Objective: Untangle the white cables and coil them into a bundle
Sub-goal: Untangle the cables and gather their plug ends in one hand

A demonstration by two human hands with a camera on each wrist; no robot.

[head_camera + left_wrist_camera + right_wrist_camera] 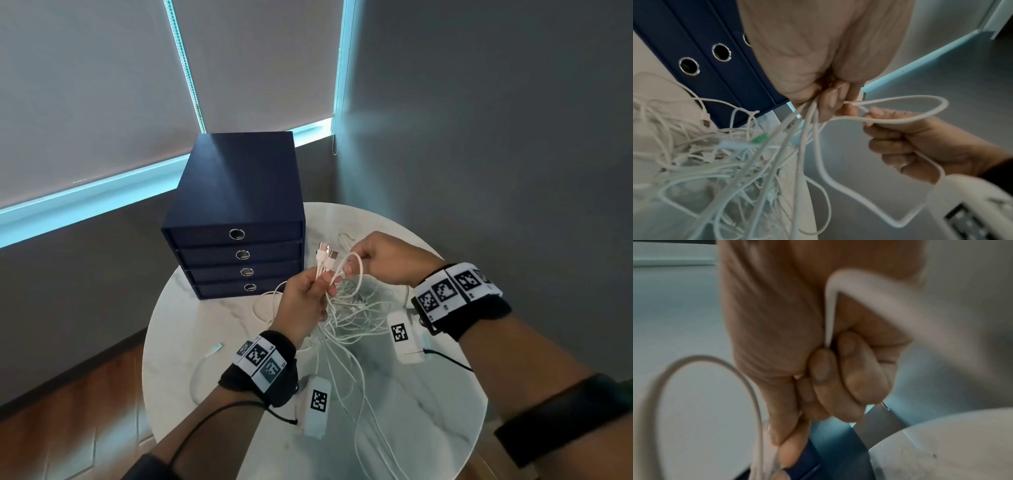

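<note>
A tangle of thin white cables [349, 315] lies on the round white marble table [428, 411] and hangs up to both hands. My left hand [305, 301] grips a bunch of strands, with several white plug ends [325, 257] sticking out above its fingers. My right hand [373, 258] holds one cable, and a loop [352, 263] arches from it to the left hand. In the left wrist view the loop [920, 108] runs from my left fingers [830, 100] through the curled right hand [910, 142]. In the right wrist view a white cable [830, 318] passes under the curled fingers [824, 368].
A dark blue box with several drawers [236, 219] stands at the table's back left, close to the cables. One loose cable end [212, 351] lies near the table's left edge. Grey walls and window blinds [102, 85] are behind. Wooden floor [68, 411] shows below left.
</note>
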